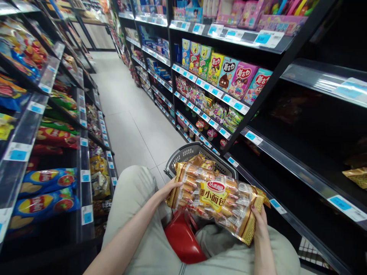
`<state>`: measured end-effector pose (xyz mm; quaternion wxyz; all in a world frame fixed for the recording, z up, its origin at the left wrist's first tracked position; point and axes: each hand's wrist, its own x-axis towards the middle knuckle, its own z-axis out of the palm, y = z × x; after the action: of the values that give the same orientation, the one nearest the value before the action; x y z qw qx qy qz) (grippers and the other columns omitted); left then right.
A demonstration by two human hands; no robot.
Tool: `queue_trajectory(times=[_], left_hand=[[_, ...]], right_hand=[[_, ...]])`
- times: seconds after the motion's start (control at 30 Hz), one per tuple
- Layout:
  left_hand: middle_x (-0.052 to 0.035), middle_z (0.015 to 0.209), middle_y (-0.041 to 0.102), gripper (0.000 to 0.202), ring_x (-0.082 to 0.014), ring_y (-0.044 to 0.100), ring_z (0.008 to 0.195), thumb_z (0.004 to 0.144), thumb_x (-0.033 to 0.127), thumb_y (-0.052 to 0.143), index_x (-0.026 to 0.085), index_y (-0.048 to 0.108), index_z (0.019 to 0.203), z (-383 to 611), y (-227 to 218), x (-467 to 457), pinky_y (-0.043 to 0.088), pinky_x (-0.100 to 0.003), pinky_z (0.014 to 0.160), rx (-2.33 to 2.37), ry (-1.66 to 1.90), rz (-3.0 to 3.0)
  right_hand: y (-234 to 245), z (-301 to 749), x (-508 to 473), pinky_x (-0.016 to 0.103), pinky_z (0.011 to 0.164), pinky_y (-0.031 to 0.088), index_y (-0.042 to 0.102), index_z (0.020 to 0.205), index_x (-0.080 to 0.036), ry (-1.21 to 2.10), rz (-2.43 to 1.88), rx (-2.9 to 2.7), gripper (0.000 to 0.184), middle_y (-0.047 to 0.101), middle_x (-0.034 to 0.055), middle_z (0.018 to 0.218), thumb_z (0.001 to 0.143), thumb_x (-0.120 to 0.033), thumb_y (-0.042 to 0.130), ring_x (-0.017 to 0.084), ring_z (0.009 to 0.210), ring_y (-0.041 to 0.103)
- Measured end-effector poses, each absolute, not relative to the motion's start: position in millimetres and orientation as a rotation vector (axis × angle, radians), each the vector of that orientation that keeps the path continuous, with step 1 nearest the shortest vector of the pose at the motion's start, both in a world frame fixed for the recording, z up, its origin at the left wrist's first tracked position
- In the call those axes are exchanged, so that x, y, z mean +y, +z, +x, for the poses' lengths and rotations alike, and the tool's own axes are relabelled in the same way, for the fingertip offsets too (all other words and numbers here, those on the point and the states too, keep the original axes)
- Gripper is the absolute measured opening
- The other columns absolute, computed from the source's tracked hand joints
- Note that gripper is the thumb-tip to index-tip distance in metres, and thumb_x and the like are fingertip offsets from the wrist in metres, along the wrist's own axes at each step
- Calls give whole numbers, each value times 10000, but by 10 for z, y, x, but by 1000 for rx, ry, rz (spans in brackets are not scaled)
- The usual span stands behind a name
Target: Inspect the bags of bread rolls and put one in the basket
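Room lies over the floor [134,131] left of the basket [178,154], the pack [215,194] blocking its near side, a shelf [250,178] its right.

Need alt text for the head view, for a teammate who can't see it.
A person's left hand and right hand hold opposite ends of a clear-and-gold pack of bread rolls over their pale trousers. Just beyond, a gray basket holds gold packaging. Shelves flank the aisle: chip bags at left, colorful boxes at right.
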<state>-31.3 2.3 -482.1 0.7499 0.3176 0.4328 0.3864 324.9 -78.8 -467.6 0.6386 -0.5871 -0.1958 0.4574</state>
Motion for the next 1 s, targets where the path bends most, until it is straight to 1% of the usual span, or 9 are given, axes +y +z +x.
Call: queue_trajectory(times=[0.13,0.27,0.4,0.53,0.7,0.77,0.87,0.93,1.0], left_hand=[[-98,1004,687,699,-271,652,931,495,296,789,167,545,1138,-348,-4799,38,530,-377,803,928,879,683],[-95,880,704,621,-289,652,922,435,208,815,127,611,1016,-380,-4741,62,520,-383,811,934,906,704],[-95,852,706,587,-293,640,936,393,204,845,111,630,930,-394,-4757,90,502,-392,841,990,894,735],[-71,820,695,573,-254,635,896,377,157,847,117,634,907,-399,-4807,114,485,-366,857,1050,898,856],[-18,575,602,335,-169,545,551,383,104,781,122,588,656,-386,-4882,116,473,-313,571,1204,808,860],[-16,559,585,287,-166,526,532,386,76,747,129,567,603,-373,-4912,125,461,-310,543,1250,810,853],[-42,712,641,345,-226,601,766,370,18,737,140,606,665,-363,-4947,159,502,-353,780,1263,881,895],[-67,899,667,429,-256,577,1020,372,13,751,162,634,757,-367,-4982,185,415,-349,995,1246,955,986],[-81,1021,657,473,-261,522,1147,381,32,767,178,644,815,-374,-5047,202,330,-343,1081,1256,988,1066]], right_hand=[[-4735,3349,-822,406,902,488,580,1116,-269,1097,-1306,-457,647,656,-12,923,527,-330,841,206,812,644],[-4723,3392,-843,439,852,492,606,1049,-243,1189,-1344,-465,666,671,29,882,439,-308,863,239,789,639],[-4691,3376,-830,392,786,501,622,1033,-229,1170,-1385,-493,681,688,52,864,400,-298,864,229,778,632],[-4676,3375,-818,368,845,478,604,1097,-211,1176,-1388,-480,757,685,42,867,391,-263,873,213,813,630],[-4660,3357,-826,336,836,481,567,1153,-202,1200,-1396,-462,841,677,36,926,370,-181,873,200,866,616],[-4655,3335,-814,311,811,486,575,1132,-212,1216,-1388,-469,835,678,31,943,351,-128,858,194,875,614],[-4669,3305,-773,285,757,494,622,1021,-224,1232,-1376,-427,784,683,10,904,286,-18,800,184,822,614],[-4691,3295,-744,290,741,494,647,927,-217,1230,-1372,-424,705,684,1,867,271,17,755,182,773,610],[-4715,3290,-727,309,755,489,657,868,-205,1225,-1375,-453,621,682,2,832,288,3,738,188,753,608]])
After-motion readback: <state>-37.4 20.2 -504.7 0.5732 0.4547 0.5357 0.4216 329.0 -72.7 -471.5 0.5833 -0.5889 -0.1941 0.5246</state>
